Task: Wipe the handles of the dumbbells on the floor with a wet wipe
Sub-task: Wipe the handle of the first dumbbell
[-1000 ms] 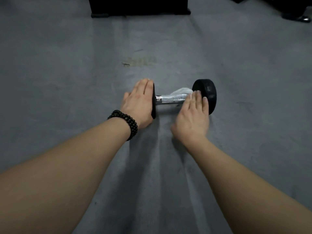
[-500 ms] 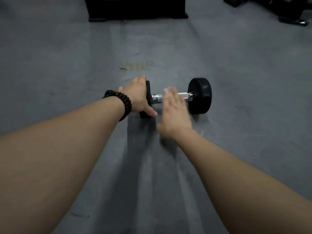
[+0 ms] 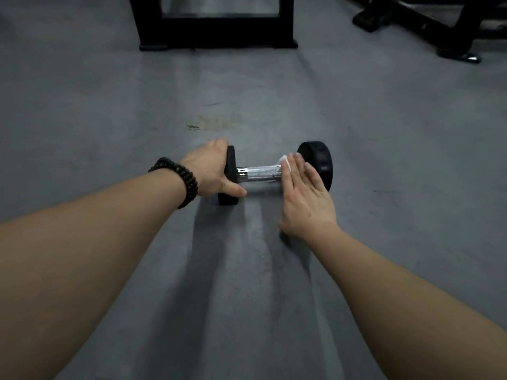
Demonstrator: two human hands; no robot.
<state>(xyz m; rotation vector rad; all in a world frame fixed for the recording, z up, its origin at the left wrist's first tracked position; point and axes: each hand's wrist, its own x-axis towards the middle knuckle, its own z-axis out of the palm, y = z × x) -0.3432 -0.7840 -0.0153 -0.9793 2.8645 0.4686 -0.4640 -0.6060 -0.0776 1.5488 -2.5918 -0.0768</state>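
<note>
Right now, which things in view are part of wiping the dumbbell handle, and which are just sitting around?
Part of the job:
dumbbell, steadied by the left hand gripping its left weight
metal handle
wet wipe, pressed on the handle under the flat right hand

Just sitting around:
black rack base on the floor
gym equipment legs, far right

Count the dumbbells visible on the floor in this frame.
1. The dumbbell lies on the grey floor mid-frame, the left hand gripping its left weight and the right hand pressing a wet wipe on the handle's right end. Others may lie outside the view.
</note>
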